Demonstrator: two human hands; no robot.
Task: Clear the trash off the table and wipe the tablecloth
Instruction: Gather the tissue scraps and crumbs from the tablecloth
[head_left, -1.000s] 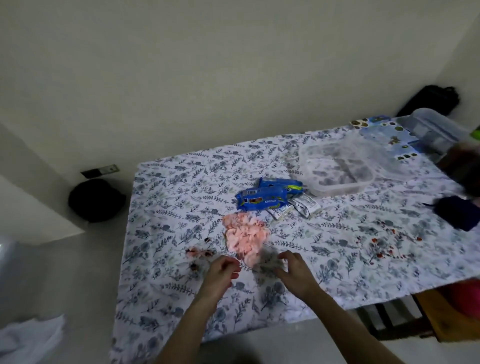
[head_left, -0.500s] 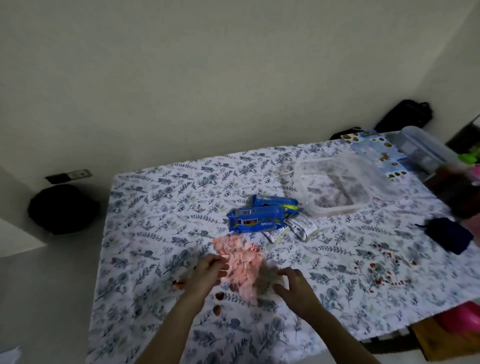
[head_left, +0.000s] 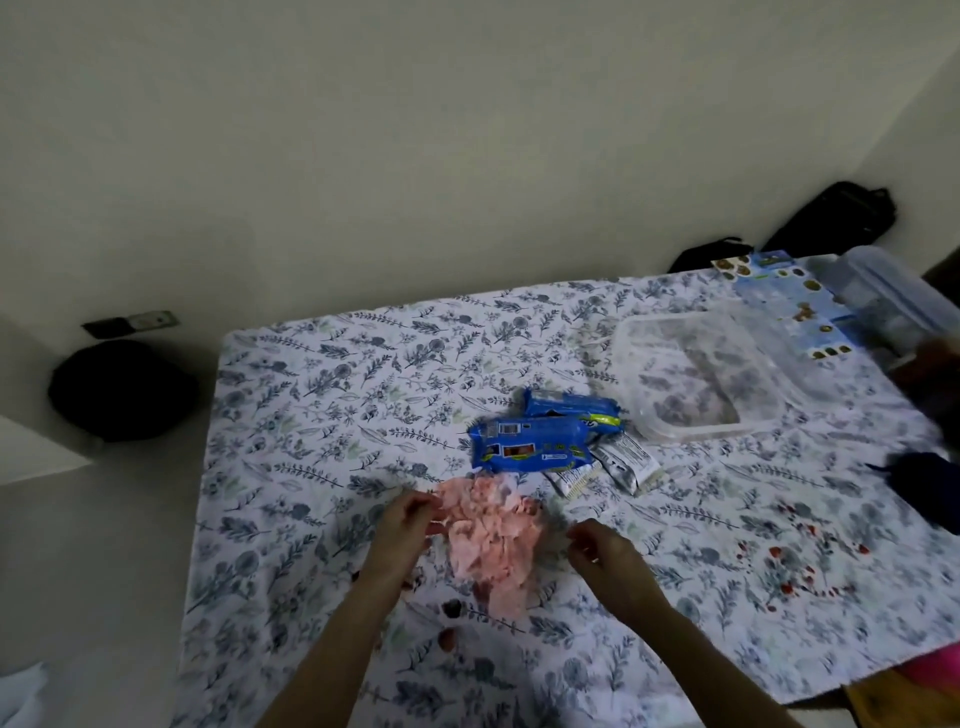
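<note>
A crumpled pink tissue pile (head_left: 491, 540) lies on the floral tablecloth (head_left: 322, 415) near its front. My left hand (head_left: 405, 525) pinches the pile's left edge. My right hand (head_left: 602, 556) hovers just right of the pile with fingers curled; whether it holds anything is unclear. Two blue snack wrappers (head_left: 530, 447) lie behind the pile, with silver-white wrappers (head_left: 623, 462) beside them. Small dark red bits (head_left: 449, 623) sit by my left forearm. Red stains (head_left: 800, 566) speckle the cloth at the right.
A clear plastic container (head_left: 644, 415) stands behind the wrappers. A blue printed box (head_left: 795, 296) and a lidded clear tub (head_left: 883, 296) are at the back right. A dark blue cloth (head_left: 924, 478) lies at the right edge. A black round object (head_left: 119, 389) sits on the floor.
Both hands moved forward along the pink pile; the left now grips its left edge and the right has drawn apart to the right. The camera view shifted left and down.
</note>
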